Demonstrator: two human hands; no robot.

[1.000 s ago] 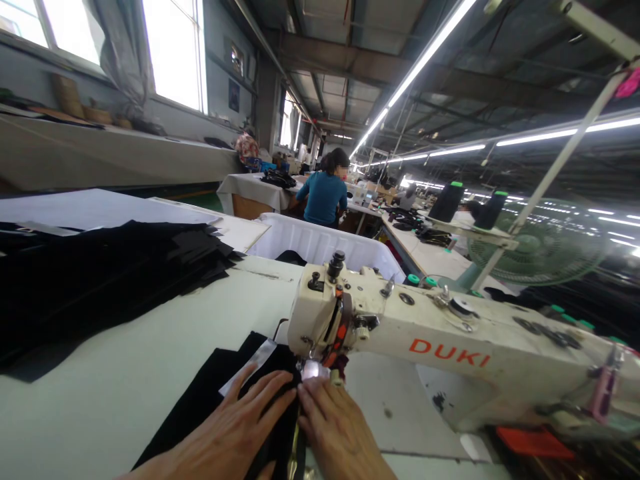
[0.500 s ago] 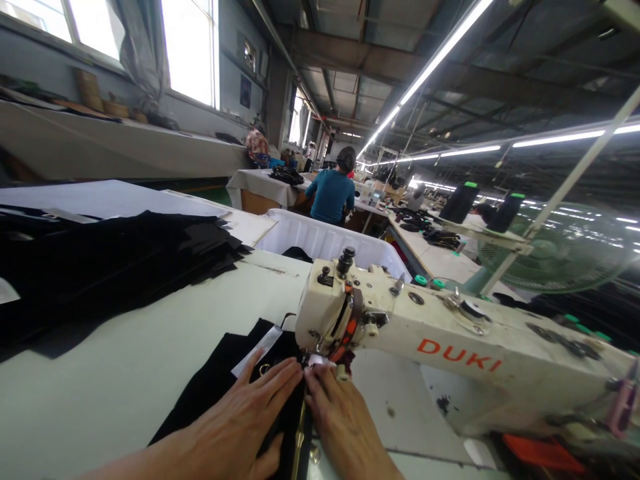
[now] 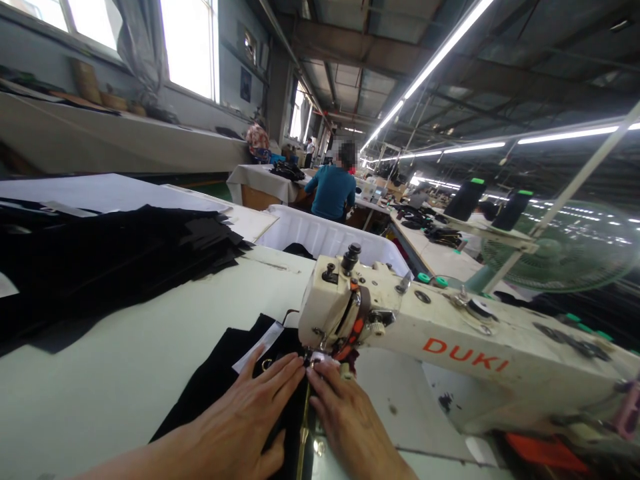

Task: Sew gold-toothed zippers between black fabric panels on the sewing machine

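Note:
Black fabric point(image 3: 205, 387) lies under the needle area of a cream sewing machine point(image 3: 415, 333). My left hand point(image 3: 245, 407) rests flat on the fabric with its fingers stretched toward the presser foot. Beside it my right hand point(image 3: 350, 413) lies with fingers extended, its fingertips close to the foot at the fabric's edge. A gold zipper strip point(image 3: 304, 433) runs between the two hands. Near my left fingers are a white label strip point(image 3: 259, 345) and a small gold ring point(image 3: 267, 365). The fingertips hide the exact stitching point.
A stack of black fabric pieces point(image 3: 115, 260) covers the left of the table. Behind the machine stands a white plastic bin point(image 3: 340, 239). Thread cones point(image 3: 465, 200) and a green fan point(image 3: 555, 250) are at the right. A person in a blue top point(image 3: 333, 192) sits further ahead.
The machine appears slightly further right in the view. Both hands keep nearly the same place on the fabric, and the zipper strip shows slightly further right.

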